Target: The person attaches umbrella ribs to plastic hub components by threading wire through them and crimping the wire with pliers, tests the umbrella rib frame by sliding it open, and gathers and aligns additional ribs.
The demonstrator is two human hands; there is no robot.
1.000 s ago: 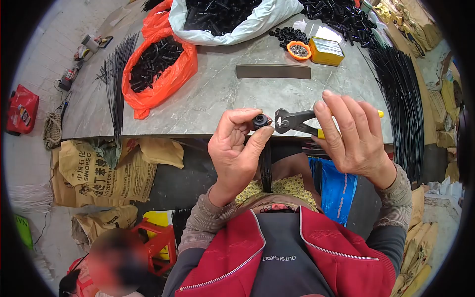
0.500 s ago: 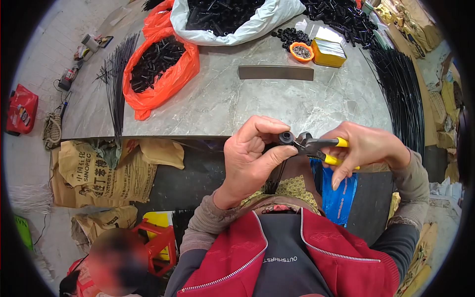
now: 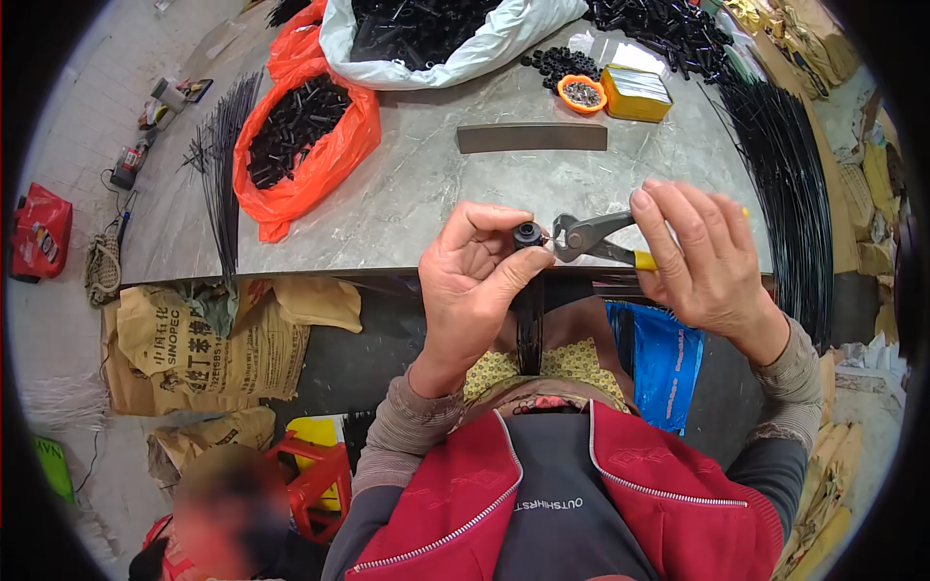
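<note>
Between the thumb and forefinger of my left hand (image 3: 467, 281) is a small round black plastic fitting (image 3: 527, 233) with a hole in its top. A bundle of thin black strips (image 3: 530, 324) hangs below it towards my lap. My right hand (image 3: 705, 259), slightly blurred, is closed around the yellow handles of a pair of pincers (image 3: 585, 235). The pincers' jaws are parted beside the fitting, around a thin bit of wire (image 3: 548, 239) at its right side. Whether the jaws touch the wire, I cannot tell.
On the grey table (image 3: 407, 213) are a red bag (image 3: 354, 160) and a white sack (image 3: 465, 73) of black tubes, a grey bar (image 3: 533, 137), an orange bowl (image 3: 564, 87) of small metal pieces, a yellow tin (image 3: 635, 109) and black rods (image 3: 790, 194). Another person (image 3: 228, 513) is at lower left.
Both hands have moved up towards the table, the left also a little leftward, with the fitting and pincers. My right hand has turned, and the pincers' jaws have parted.
</note>
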